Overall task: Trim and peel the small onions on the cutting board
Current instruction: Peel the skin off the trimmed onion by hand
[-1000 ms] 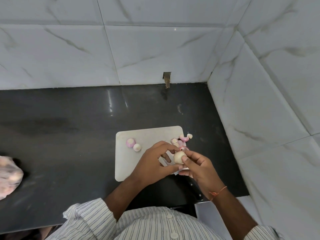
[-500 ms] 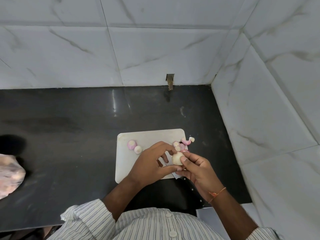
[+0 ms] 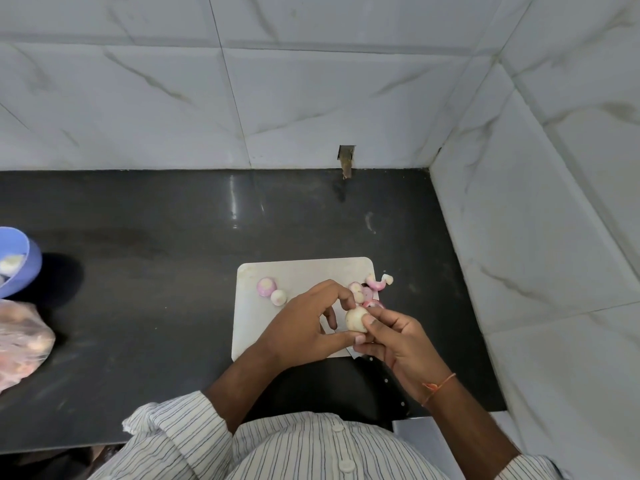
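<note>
Holding: pale onion point(image 3: 355, 319), pinched between both hands just above the near right part of the board point(image 3: 304, 271)
Left hand point(image 3: 304, 327): fingers curled over the onion's top and left side, thumb stretched under it
Right hand point(image 3: 398, 341): thumb pressed on the onion's right face, fingers curled beneath; orange thread point(image 3: 437, 386) round the wrist
Board: white, flat on the dark counter point(image 3: 138, 271), near the tiled corner
On board, left: pink onion point(image 3: 266, 286) touching a smaller white onion point(image 3: 278, 297), apart from the hands
Peels point(image 3: 367, 289): pink-white scraps at the board's right edge, one curl point(image 3: 381, 281) lying off it on the counter
Knife point(image 3: 384, 382): dark handle under the right wrist, blade mostly hidden
Far left: blue bowl point(image 3: 20, 268) at the frame edge, something pale inside; clear bag point(image 3: 20, 344) just nearer, contents blurred
Sleeves point(image 3: 180, 434): striped, white
</note>
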`<action>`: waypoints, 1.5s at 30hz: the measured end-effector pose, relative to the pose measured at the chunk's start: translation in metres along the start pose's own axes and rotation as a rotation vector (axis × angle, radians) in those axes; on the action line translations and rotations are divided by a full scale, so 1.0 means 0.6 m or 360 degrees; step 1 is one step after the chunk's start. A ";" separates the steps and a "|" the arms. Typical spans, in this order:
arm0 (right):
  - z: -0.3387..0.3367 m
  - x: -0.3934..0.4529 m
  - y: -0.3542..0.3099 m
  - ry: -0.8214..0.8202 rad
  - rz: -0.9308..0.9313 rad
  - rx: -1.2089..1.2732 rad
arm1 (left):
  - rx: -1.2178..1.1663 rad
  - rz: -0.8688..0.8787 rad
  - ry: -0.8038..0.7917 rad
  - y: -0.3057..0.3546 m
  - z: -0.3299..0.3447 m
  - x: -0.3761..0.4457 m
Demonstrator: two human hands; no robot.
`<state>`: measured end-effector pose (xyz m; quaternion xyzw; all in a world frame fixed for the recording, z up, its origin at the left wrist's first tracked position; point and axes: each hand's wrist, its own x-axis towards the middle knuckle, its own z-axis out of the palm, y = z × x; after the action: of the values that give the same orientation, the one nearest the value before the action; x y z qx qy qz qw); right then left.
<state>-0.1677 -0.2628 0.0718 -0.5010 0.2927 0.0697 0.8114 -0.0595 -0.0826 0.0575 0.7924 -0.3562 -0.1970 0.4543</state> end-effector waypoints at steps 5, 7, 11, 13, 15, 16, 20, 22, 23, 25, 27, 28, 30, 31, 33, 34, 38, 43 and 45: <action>-0.009 0.000 0.005 -0.0003 0.0028 -0.0031 | 0.0011 0.0033 -0.0071 0.001 0.001 0.007; -0.012 0.000 0.010 -0.0016 0.0046 -0.0039 | 0.0038 0.0078 -0.0124 -0.002 0.001 0.010; -0.016 -0.001 0.015 -0.0029 0.0077 0.0003 | 0.0047 0.0138 -0.0162 -0.006 0.005 0.011; -0.019 -0.001 0.015 -0.0023 0.0080 0.0022 | 0.0017 0.0129 -0.0155 -0.009 0.008 0.011; -0.023 -0.002 0.014 -0.0018 0.0076 -0.0027 | -0.0003 0.0080 -0.0138 -0.010 0.011 0.008; -0.025 -0.002 0.014 -0.0017 0.0070 -0.0059 | -0.0020 0.0049 -0.0122 -0.010 0.012 0.006; -0.023 -0.001 0.014 0.0022 -0.0018 -0.0175 | -0.0092 -0.0077 -0.0089 -0.011 0.014 0.001; -0.021 0.000 0.014 0.0048 -0.0123 -0.0328 | -0.0221 -0.0188 -0.0036 -0.008 0.017 0.002; -0.020 0.002 0.015 0.0051 -0.0174 -0.0409 | -0.0286 -0.0255 -0.0002 -0.006 0.018 0.003; -0.017 0.003 0.014 0.0055 -0.0251 -0.0488 | -0.0366 -0.0350 0.0045 -0.005 0.021 0.006; -0.017 0.005 0.014 0.0051 -0.0311 -0.0545 | -0.0426 -0.0390 0.0039 -0.009 0.021 0.007; -0.018 0.005 0.015 0.0045 -0.0337 -0.0592 | -0.0452 -0.0411 0.0033 -0.011 0.020 0.007; -0.020 0.006 0.015 0.0030 -0.0368 -0.0664 | -0.0497 -0.0460 0.0031 -0.012 0.018 0.008; -0.021 0.005 0.015 0.0033 -0.0375 -0.0673 | -0.0513 -0.0478 0.0030 -0.010 0.018 0.008; -0.022 0.004 0.014 0.0030 -0.0390 -0.0687 | -0.0537 -0.0500 0.0025 -0.008 0.017 0.009; -0.022 0.003 0.014 0.0026 -0.0395 -0.0700 | -0.0543 -0.0510 0.0017 -0.007 0.017 0.010; -0.027 0.004 0.017 0.0055 -0.0402 -0.0761 | -0.0539 -0.0557 -0.0004 -0.008 0.019 0.011; -0.033 0.003 0.021 0.0092 -0.0436 -0.0831 | -0.0531 -0.0542 -0.0024 -0.004 0.022 0.013; -0.034 0.002 0.021 0.0091 -0.0450 -0.0844 | -0.0515 -0.0523 -0.0031 -0.003 0.022 0.013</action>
<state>-0.1801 -0.2743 0.0546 -0.7331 0.2145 0.0159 0.6452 -0.0621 -0.0955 0.0495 0.7546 -0.1906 -0.3306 0.5339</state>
